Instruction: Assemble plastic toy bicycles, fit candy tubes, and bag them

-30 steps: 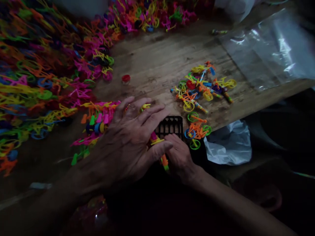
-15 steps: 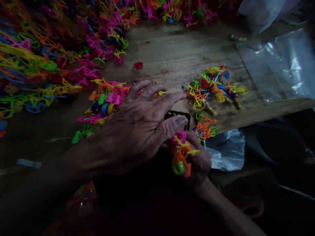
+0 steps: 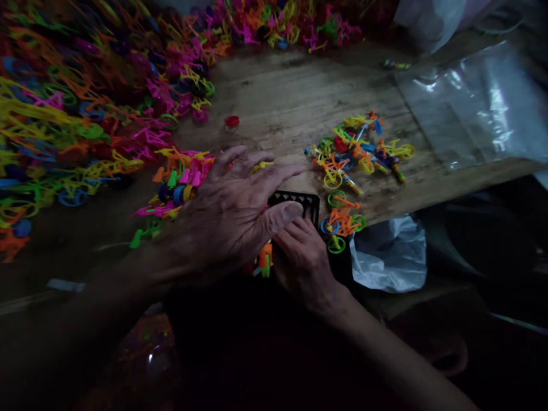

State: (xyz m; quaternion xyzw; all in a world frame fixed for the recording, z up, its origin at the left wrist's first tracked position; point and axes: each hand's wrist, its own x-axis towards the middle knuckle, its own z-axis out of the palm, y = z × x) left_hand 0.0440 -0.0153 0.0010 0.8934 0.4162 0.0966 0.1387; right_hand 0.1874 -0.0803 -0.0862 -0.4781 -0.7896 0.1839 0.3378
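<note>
My left hand [image 3: 244, 205] lies flat over the table edge, fingers stretched forward and thumb out to the right. Under its thumb, my right hand [image 3: 302, 248] has its fingers drawn together and partly hidden. Below the left thumb shows a small plastic toy bicycle [image 3: 266, 260], orange and green; my right fingers appear closed on its hidden part. Just ahead of both thumbs sits a black slotted plastic tray [image 3: 315, 200], mostly covered by my hands. Left of my left hand lies a small cluster of pink, orange and green toy pieces [image 3: 188, 171].
A big heap of colourful toy bicycles [image 3: 85, 108] covers the left and back of the wooden table [image 3: 274, 97]. Finished-looking toys with filled tubes [image 3: 355, 154] lie to the right. A red cap [image 3: 232, 122], a clear plastic bag [image 3: 466, 108] and a white bag [image 3: 391, 257] are nearby.
My right hand has moved left with the toy bicycle, which is now mostly beneath my left hand. More of the black tray shows. The whole view has shifted slightly.
</note>
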